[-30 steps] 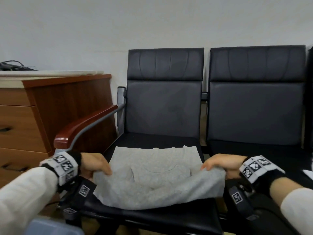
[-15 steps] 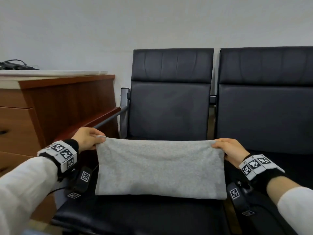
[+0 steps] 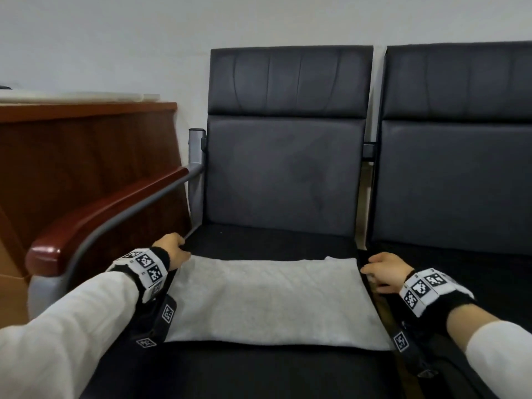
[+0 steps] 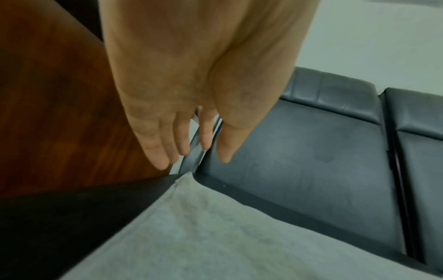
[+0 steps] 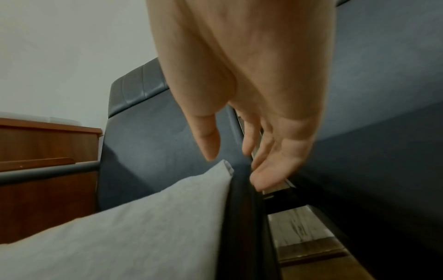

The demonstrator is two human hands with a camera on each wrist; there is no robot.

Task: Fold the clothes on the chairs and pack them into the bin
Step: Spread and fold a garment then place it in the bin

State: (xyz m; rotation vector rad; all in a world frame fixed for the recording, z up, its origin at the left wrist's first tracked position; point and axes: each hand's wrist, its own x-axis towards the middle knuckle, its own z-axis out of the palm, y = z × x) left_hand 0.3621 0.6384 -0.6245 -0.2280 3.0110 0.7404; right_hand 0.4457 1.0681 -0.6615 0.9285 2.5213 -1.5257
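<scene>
A grey garment (image 3: 270, 300) lies folded into a flat rectangle on the seat of the left black chair (image 3: 259, 370). My left hand (image 3: 172, 250) hovers at its far left corner with straight fingers, holding nothing. In the left wrist view the left hand (image 4: 189, 151) hangs just above the garment's corner (image 4: 187, 181). My right hand (image 3: 380, 272) is beside the garment's right edge, fingers relaxed and empty. The right wrist view shows the right hand (image 5: 239, 157) just clear of the garment's corner (image 5: 223, 166). No bin is in view.
A second black chair (image 3: 460, 174) adjoins on the right, with a narrow gap (image 5: 294, 233) to the floor between the seats. A red-brown wooden armrest (image 3: 95, 220) on a grey tube flanks the left chair. A wooden cabinet (image 3: 80, 156) stands further left against the wall.
Both hands carried the garment's near edge up and over to the far side, laid it flat as a folded rectangle, then let go. The view has moved closer to the seat.
</scene>
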